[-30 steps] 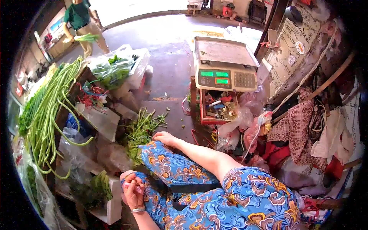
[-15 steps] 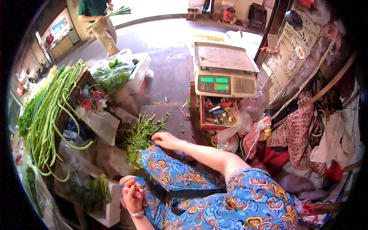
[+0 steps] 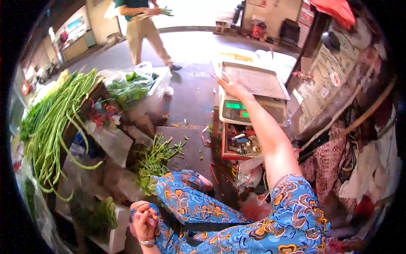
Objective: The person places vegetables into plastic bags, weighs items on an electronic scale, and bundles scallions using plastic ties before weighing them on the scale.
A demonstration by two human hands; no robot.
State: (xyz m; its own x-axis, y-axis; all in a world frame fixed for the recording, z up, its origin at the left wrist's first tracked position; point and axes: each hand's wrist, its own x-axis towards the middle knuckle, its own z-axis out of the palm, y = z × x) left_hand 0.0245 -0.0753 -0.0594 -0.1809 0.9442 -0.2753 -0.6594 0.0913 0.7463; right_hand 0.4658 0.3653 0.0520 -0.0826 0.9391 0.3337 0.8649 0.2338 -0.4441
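Note:
My right arm is stretched out over the digital scale [image 3: 253, 109]. At the left edge of its metal weighing pan [image 3: 266, 81], my right hand [image 3: 233, 87] has its fingers apart; I cannot tell whether they touch it. My left hand [image 3: 145, 223] rests by my knee, its fingers curled closed around something pinkish, mostly hidden. A heap of leafy green stems [image 3: 157, 158] lies on the floor in front of my patterned trousers [image 3: 198, 199].
Long green beans [image 3: 55, 127] hang over the left stand, beside a plastic bag of leafy greens [image 3: 131, 89]. Below the scale sits a red drawer of small items [image 3: 241, 139]. Beyond, a person [image 3: 141, 34] carries green stalks. Plastic bags and cloths crowd my right.
My right hand has left the heap of greens and reached forward to the scale. My left hand stays near my knee. The person beyond has stepped to the right.

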